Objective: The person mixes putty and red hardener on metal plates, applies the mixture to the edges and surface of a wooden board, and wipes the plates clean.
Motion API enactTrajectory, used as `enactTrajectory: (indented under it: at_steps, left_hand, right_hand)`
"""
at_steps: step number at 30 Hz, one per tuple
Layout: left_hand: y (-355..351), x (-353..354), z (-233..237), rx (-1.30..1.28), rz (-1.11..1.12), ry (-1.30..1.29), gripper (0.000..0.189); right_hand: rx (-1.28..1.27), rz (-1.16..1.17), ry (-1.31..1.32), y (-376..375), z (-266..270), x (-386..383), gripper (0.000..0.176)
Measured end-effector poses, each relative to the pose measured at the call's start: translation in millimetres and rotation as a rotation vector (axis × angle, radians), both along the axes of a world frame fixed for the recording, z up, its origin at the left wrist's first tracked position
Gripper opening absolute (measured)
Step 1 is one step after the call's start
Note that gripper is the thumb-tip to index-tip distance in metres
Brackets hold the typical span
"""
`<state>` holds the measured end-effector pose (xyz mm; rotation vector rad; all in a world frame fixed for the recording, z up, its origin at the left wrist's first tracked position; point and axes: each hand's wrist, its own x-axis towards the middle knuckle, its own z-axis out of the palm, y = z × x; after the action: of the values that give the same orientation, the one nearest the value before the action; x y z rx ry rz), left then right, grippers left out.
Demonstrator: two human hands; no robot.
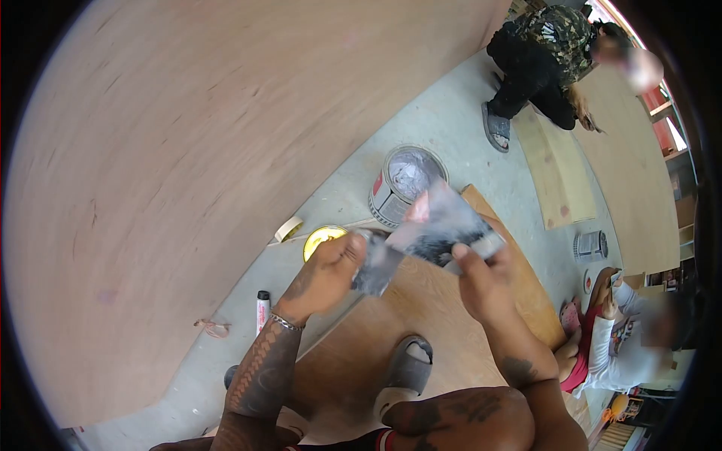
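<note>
Left hand [325, 276]'s got its grip closed on a smeared scraper [378, 272], right hand [483, 284]'s pinching a wider spreader [440, 234] angled up-left toward the open paste can [386, 201].

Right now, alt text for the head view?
Left hand holds a smeared flat piece, right hand a larger smeared sheet, near an open can of greyish paste. A large wooden panel fills the upper left; one person is at upper right, another person at lower right.
</note>
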<state>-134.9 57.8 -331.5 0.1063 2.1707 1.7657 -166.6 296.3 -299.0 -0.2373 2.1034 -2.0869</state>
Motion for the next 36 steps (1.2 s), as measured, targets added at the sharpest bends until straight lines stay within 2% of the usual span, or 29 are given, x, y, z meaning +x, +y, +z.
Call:
enactTrajectory:
  at_steps: [1, 2, 3, 4, 5, 6, 7, 8, 10, 12, 13, 14, 16, 18, 20, 21, 23, 25, 26, 28, 32, 34, 35, 36]
  left_hand:
    - [8.2, -2.5, -10.3, 0.36, 0.239, -0.094, 0.046]
    - [13.1, -4.1, -16.6, 0.719, 0.478, -0.189, 0.043]
    - [14.1, -5.1, -20.7, 0.933, 0.586, -0.32, 0.034]
    - [12.7, -4.7, -19.5, 0.936, 0.592, -0.325, 0.034]
    - [10.5, -2.8, -17.0, 1.152, 0.491, -0.456, 0.034]
    - [8.6, -1.7, -16.0, 1.366, 0.379, -0.58, 0.036]
    - [8.3, -1.2, -19.4, 1.407, 0.332, -0.58, 0.036]
    - [6.6, -0.3, -19.3, 1.414, 0.341, -0.578, 0.036]
    - [-3.1, -1.4, -17.0, 1.312, 0.377, -0.49, 0.035]
    - [-23.9, -0.8, -18.3, 1.322, 0.421, -0.446, 0.035]
    - [-30.9, -0.8, -17.7, 1.329, 0.461, -0.421, 0.035]
    - [-35.1, -2.7, -15.4, 1.32, 0.461, -0.426, 0.035]
    - [-42.1, -3.6, -7.6, 0.976, 0.509, -0.219, 0.039]
    - [-42.3, -3.4, -7.1, 0.925, 0.474, -0.245, 0.038]
    - [-38.0, -3.8, -6.5, 0.875, 0.43, -0.268, 0.036]
    - [-34.7, -3.5, -6.0, 0.877, 0.432, -0.281, 0.034]
    - [-29.4, -3.7, -7.2, 0.876, 0.433, -0.298, 0.032]
    - [-26.0, -3.8, -12.9, 0.601, 0.417, -0.233, 0.028]
    - [-24.0, -2.6, -12.1, 0.602, 0.42, -0.237, 0.028]
    - [-20.0, -1.2, -9.0, 0.771, 0.437, -0.258, 0.029]
    - [-20.3, 0.0, -17.0, 0.778, 0.494, -0.236, 0.03]
    - [-16.0, 0.8, -21.1, 1.059, 0.558, -0.372, 0.032]
    - [-12.6, 2.0, -18.8, 1.055, 0.557, -0.375, 0.032]
    - [-8.0, 4.4, -15.8, 1.233, 0.531, -0.423, 0.033]
  right_hand:
    - [0.266, 0.016, 0.217, 0.2, 15.6, 9.2, 0.027]
    - [0.267, 0.019, 0.218, -3.3, 14.8, 6.4, 0.027]
    - [0.223, 0.149, 0.607, -9.7, 12.1, 2.0, 0.026]
    - [0.17, 0.282, 0.991, -13.2, 8.5, -0.4, 0.024]
    - [0.271, 0.362, 1.098, -11.3, 4.6, -1.5, 0.027]
    - [0.269, 0.372, 1.095, -12.3, -1.2, -2.3, 0.027]
    - [0.357, 0.398, 1.062, -13.8, -8.2, -2.8, 0.031]
    - [0.446, 0.424, 1.026, -14.3, -16.0, -2.9, 0.035]
    - [0.458, 0.391, 1.006, -12.3, -27.5, -5.7, 0.042]
    - [0.707, 0.534, 0.86, -4.3, -28.2, -14.1, 0.045]
    - [0.848, 0.638, 0.898, 0.6, -31.7, -17.5, 0.05]
    - [0.842, 0.633, 0.893, 5.3, -31.6, -19.2, 0.05]
    - [0.784, 0.592, 0.864, 8.1, -22.2, -21.5, 0.051]
    - [0.793, 0.534, 0.9, -0.4, 4.3, -22.9, 0.048]
    - [0.707, 0.411, 1.11, -11.6, 18.6, -22.1, 0.046]
    - [0.711, 0.411, 1.107, -16.2, 20.9, -22.4, 0.046]
    - [0.934, 0.666, 1.052, -24.0, 23.8, -22.8, 0.043]
    - [0.943, 0.64, 1.058, -20.8, 29.6, -23.9, 0.043]
    - [0.956, 0.614, 1.062, -19.6, 30.4, -24.0, 0.042]
    - [0.938, 0.597, 1.067, -27.2, 23.9, -18.6, 0.041]
    - [0.915, 0.597, 1.045, -25.0, 14.4, -18.4, 0.042]
    - [0.837, 0.55, 1.051, -28.1, 16.6, -16.8, 0.044]
    - [0.742, 0.459, 1.023, -32.1, 14.6, -13.4, 0.048]
    - [0.649, 0.372, 0.995, -35.8, 12.4, -11.4, 0.052]
